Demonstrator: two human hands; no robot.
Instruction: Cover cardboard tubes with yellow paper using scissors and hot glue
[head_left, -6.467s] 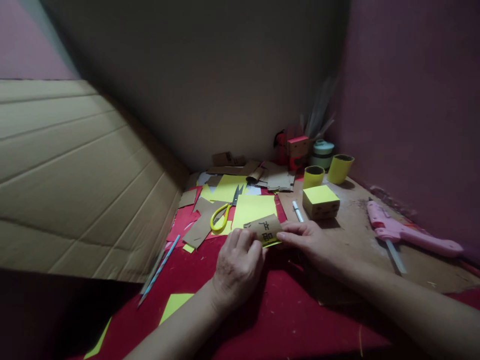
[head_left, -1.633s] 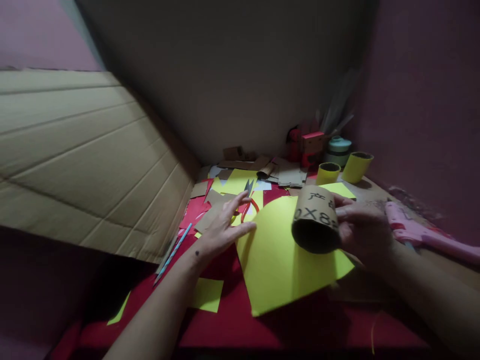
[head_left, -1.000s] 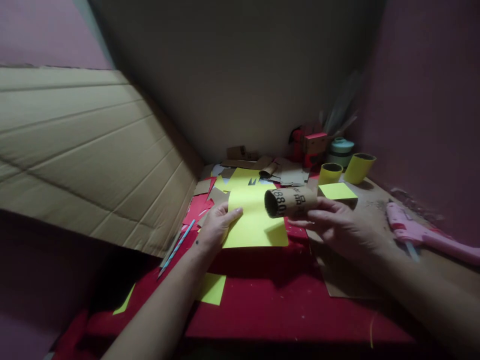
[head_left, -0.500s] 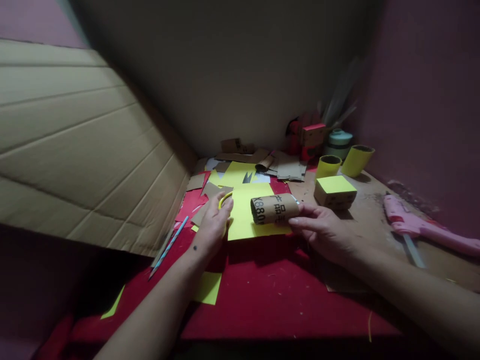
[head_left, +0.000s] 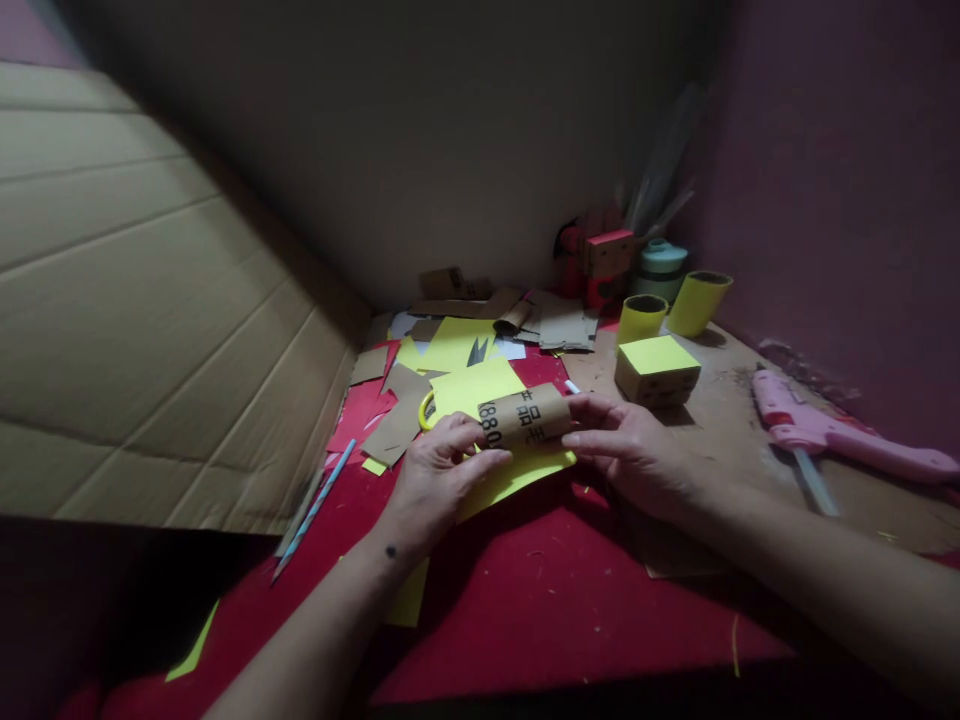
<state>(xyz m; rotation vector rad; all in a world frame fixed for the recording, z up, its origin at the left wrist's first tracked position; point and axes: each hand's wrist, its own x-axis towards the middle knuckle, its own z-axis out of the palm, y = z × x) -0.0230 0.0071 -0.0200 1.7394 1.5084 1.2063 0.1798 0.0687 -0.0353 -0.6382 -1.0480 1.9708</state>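
Note:
A brown cardboard tube (head_left: 525, 415) with black printing lies sideways over a sheet of yellow paper (head_left: 517, 478). My left hand (head_left: 442, 465) is closed on the tube's left end, thumb in front and fingers partly hidden behind. The right end is pinched between the thumb and fingers of my right hand (head_left: 630, 445). Beside my left hand, a yellow loop-shaped handle (head_left: 426, 410), seemingly of scissors, rests at the paper's edge, its dark blades (head_left: 478, 350) poking out beyond.
A cardboard box with a yellow top (head_left: 658, 370) and two yellow tubes (head_left: 643, 316) stand right of centre. Far right lies a pink glue gun (head_left: 847, 440). Paper and cardboard scraps (head_left: 397, 415) cover the left, near a striped pencil (head_left: 315, 510). A large cardboard panel (head_left: 165, 320) leans at left.
My left hand has moved off the yellow handle and onto the tube's left end. The tube, still in my right hand, has tilted slightly. The camera view has shifted a little.

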